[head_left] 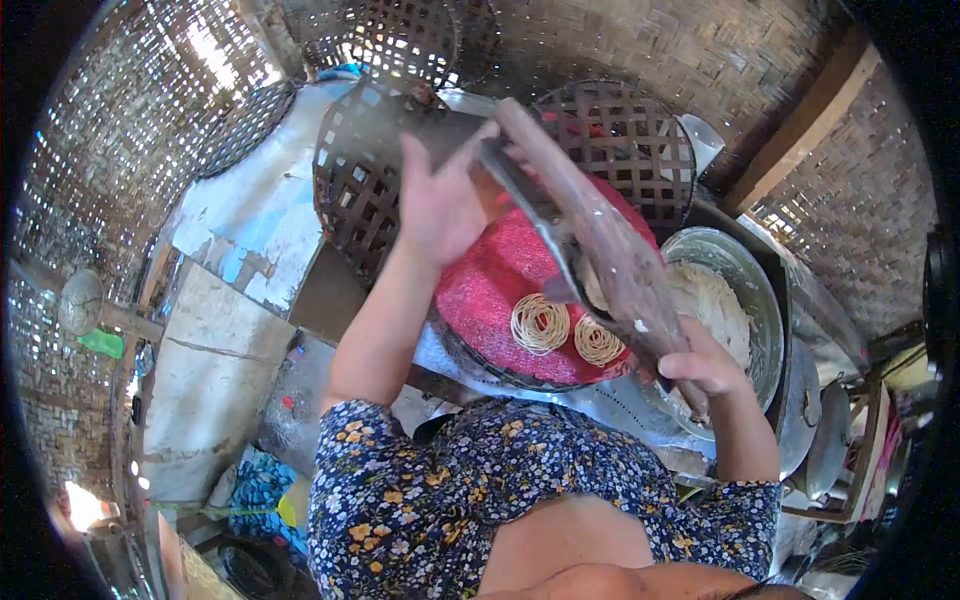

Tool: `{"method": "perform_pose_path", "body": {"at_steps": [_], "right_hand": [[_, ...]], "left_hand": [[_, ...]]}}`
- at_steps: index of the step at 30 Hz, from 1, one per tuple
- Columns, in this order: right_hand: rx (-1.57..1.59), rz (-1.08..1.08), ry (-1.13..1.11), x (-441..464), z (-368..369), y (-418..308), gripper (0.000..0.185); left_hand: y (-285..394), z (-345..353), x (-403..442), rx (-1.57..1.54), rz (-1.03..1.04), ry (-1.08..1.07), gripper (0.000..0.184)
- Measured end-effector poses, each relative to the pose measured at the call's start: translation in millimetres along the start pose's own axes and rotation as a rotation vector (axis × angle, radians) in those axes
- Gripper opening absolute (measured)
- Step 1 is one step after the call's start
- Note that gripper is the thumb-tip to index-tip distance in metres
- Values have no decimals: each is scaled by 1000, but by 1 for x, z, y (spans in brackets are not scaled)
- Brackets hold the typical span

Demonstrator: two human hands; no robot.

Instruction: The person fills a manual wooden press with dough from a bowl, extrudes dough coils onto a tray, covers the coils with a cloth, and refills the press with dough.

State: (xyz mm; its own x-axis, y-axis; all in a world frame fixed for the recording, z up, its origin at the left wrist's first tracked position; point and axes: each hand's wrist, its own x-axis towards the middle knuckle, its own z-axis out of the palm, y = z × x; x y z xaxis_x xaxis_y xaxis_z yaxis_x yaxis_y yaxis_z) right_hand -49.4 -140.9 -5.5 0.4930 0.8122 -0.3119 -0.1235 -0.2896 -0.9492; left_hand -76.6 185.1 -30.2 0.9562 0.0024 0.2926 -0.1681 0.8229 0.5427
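My right hand [705, 365] grips the lower end of a long, worn wooden tool [625, 255] made of two bars, which slants up and leftward. It looks like a hand press, though its working part is hidden. My left hand [440, 210] is raised left of the tool's upper end, fingers spread and somewhat blurred; whether a fingertip touches the wood I cannot tell. Below the tool, two round nests of pale strands, a left coil [540, 325] and a right coil [599, 342], lie on a pink mesh cloth [490, 300] over a round tray.
At the right, partly behind my right hand, a large metal basin [770, 300] holds pale dough [735, 310]. Open-weave baskets stand behind the cloth, one at the left [345, 200] and another at the back right [650, 140]. Woven bamboo walls [640, 45] enclose the space.
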Motion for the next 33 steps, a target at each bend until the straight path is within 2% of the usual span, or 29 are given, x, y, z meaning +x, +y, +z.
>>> {"method": "perform_pose_path", "body": {"at_steps": [2,3,5,6,10,11,15,18,19,22,23,26,27,30,31,33], "right_hand": [[94,112,-155,16,6,-1,71],[38,9,-263,30,9,3,72],[19,84,-321,48,12,-3,67],[9,122,-347,55,13,-6,65],[-10,248,-217,84,22,-7,56],[-99,225,-231,92,23,-9,55],[-184,233,-234,103,30,-2,57],[-221,253,-270,81,36,-20,61],[-300,266,-218,75,32,-26,61],[-517,69,-124,69,26,-44,58],[-500,41,-92,69,31,-51,54],[-629,119,-51,69,53,-75,52],[-593,73,-50,67,62,-78,51],[-407,245,-119,54,54,-59,52],[-387,242,-118,49,50,-55,54],[-465,67,-84,42,43,-58,57]], "left_hand": [[24,17,7,-137,157,-65,88],[31,10,12,-186,171,-190,86],[46,-10,20,-267,169,-501,79],[47,-16,17,-259,213,-398,76],[46,-50,3,-234,342,-144,72],[45,-57,0,-228,363,-86,72],[46,-71,-17,-211,444,-40,67],[38,-62,-29,-236,447,-46,65],[36,-56,-31,-242,444,-66,62],[41,-51,-24,-279,489,-186,64],[47,-49,-20,-281,512,-248,64],[71,-34,-24,-258,530,-303,64],[74,-30,-28,-265,530,-262,65],[66,-18,-43,-221,515,-213,66],[61,-15,-45,-215,515,-221,64],[50,-10,-45,-205,525,-234,62]]}}
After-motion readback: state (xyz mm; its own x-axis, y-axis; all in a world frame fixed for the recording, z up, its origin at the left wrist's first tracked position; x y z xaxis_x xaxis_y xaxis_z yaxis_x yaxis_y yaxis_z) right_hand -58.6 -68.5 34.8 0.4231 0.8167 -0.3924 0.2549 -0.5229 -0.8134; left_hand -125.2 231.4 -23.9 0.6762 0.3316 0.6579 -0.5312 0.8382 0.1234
